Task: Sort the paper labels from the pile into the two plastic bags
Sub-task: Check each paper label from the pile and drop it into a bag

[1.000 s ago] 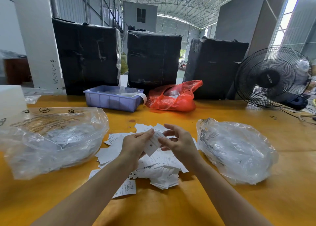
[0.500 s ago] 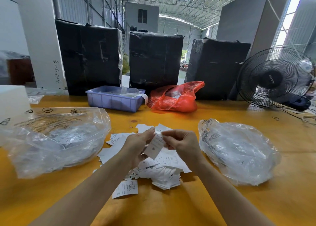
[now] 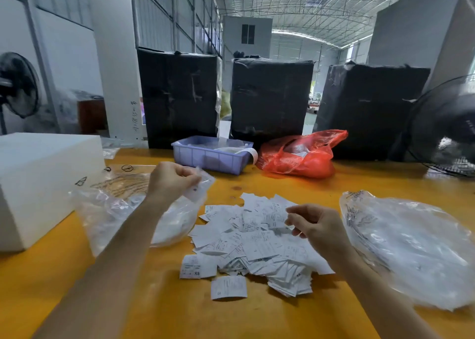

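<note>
2 clear plastic bags lie on the yellow table (image 3: 257, 320), one on each side of a loose pile of paper labels (image 3: 253, 238). The left hand (image 3: 171, 180) is over the left bag (image 3: 120, 215), its fingers curled together and pinching a single label (image 3: 196, 191) at the bag's upper right edge; the picture is blurred there, so I cannot tell whether the label is already inside the bag's mouth. The right hand (image 3: 317, 227) hovers over the right part of the pile with its fingers bent, thumb and forefinger close to a label, but whether its grip has closed on the paper I cannot tell. The right bag (image 3: 411, 248) lies just beside that hand, with paper showing through its film. A white foam block (image 3: 43, 182) stands at the left edge of the table, touching the left bag. Farther back sit a blue tray (image 3: 210, 157) and a red bag (image 3: 299, 156), in front of 3 black-wrapped boxes (image 3: 270, 97).
</note>
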A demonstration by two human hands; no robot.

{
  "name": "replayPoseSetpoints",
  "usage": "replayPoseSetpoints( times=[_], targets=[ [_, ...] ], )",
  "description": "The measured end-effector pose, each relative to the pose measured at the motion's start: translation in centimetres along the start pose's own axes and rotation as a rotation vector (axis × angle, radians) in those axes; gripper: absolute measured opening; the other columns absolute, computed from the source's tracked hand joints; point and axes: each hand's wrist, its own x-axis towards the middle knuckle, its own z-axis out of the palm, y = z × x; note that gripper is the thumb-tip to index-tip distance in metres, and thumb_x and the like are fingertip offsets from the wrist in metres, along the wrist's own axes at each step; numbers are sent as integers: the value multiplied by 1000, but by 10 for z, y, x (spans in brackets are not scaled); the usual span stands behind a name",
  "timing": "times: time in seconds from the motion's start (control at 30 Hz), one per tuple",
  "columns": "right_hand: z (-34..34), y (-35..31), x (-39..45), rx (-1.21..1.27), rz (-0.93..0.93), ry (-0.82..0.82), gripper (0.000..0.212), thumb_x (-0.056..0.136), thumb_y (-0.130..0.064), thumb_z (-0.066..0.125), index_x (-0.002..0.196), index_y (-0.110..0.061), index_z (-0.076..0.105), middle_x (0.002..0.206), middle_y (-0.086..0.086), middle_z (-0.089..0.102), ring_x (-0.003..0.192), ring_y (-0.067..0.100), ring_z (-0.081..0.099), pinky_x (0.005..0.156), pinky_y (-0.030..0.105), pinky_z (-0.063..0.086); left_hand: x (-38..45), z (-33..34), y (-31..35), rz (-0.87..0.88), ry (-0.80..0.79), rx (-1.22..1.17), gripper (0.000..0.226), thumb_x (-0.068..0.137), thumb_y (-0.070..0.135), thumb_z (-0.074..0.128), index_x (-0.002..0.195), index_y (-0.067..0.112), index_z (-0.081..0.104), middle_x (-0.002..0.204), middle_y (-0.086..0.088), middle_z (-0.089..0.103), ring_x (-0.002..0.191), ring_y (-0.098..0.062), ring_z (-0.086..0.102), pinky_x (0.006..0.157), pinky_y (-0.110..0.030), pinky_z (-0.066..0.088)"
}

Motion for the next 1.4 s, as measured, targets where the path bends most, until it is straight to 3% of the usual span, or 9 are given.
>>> replayPoseSetpoints(
  times=[0.1, 0.27, 0.43, 0.5, 0.63, 0.87, 1.0, 1.23, 1.4],
  targets=[
    [2, 1, 1, -28, -8, -2, 12, 86, 2, 63, 90, -8, 69, 72, 8, 71, 52, 7, 62, 49, 13, 46, 22, -36, -38, -91, 167, 258, 14, 82, 8, 71, 93, 0, 71, 93, -16, 70, 80, -26, 63, 72, -33, 51],
    [-2, 2, 5, -108, -50, 34, 13, 85, 4, 62, 92, -5, 69, 74, 6, 70, 53, 3, 63, 49, 10, 46, 31, -44, -72, -150, 83, 525, 16, 83, -3, 63, 97, -7, 68, 100, -23, 68, 95, -35, 63, 79, -37, 51],
    [-45, 2, 15, -623, -203, 415, 14, 84, 4, 59, 87, 1, 72, 80, 16, 71, 69, 29, 63, 65, 32, 52, 29, -34, -64, -92, 134, 717, 13, 85, -7, 56, 94, -7, 64, 91, -22, 64, 79, -32, 58, 67, -35, 46],
    [-78, 13, 20, -871, -43, 466, 18, 83, 5, 54, 86, 0, 71, 83, 19, 70, 73, 32, 59, 64, 34, 47, 27, -28, -55, -43, 164, 751, 12, 88, 0, 57, 98, -4, 63, 90, -20, 62, 80, -30, 57, 68, -36, 49],
    [-117, 43, 14, -1168, 437, 202, 14, 85, -20, 65, 94, -9, 62, 96, 9, 64, 95, 29, 59, 70, 31, 49, 15, -4, -27, 100, 199, 671, 21, 91, 15, 59, 109, 5, 65, 98, -16, 64, 84, -27, 57, 68, -34, 45],
    [-125, 55, 15, -1077, 390, 332, 12, 86, -17, 64, 90, -8, 70, 88, 9, 69, 83, 26, 64, 74, 36, 54, -34, 54, 16, 474, -68, 420, 29, 85, 17, 69, 112, 7, 68, 110, -12, 69, 103, -27, 62, 88, -33, 43],
    [-128, 55, 14, -1023, 365, 371, 16, 90, -18, 58, 90, -10, 71, 90, 8, 69, 85, 26, 62, 73, 33, 49, -47, 69, 17, 505, -224, 350, 26, 87, 20, 66, 111, 10, 68, 111, -4, 69, 100, -18, 62, 83, -24, 42],
    [-130, 54, 20, -804, 223, 581, 20, 90, -7, 48, 70, -4, 50, 63, 5, 47, 64, 27, 48, 50, 27, 30, -59, 79, 21, 539, -297, 285, 25, 86, 17, 68, 110, 8, 69, 108, -4, 70, 95, -15, 62, 81, -20, 44],
    [-113, 36, 22, -372, 10, 664, 14, 96, -9, 50, 91, 0, 59, 74, 7, 64, 63, 19, 58, 58, 25, 47, -64, 84, 26, 530, -347, 179, 21, 84, 17, 70, 104, 10, 71, 100, 0, 71, 88, -10, 64, 79, -19, 49]
  ],
)
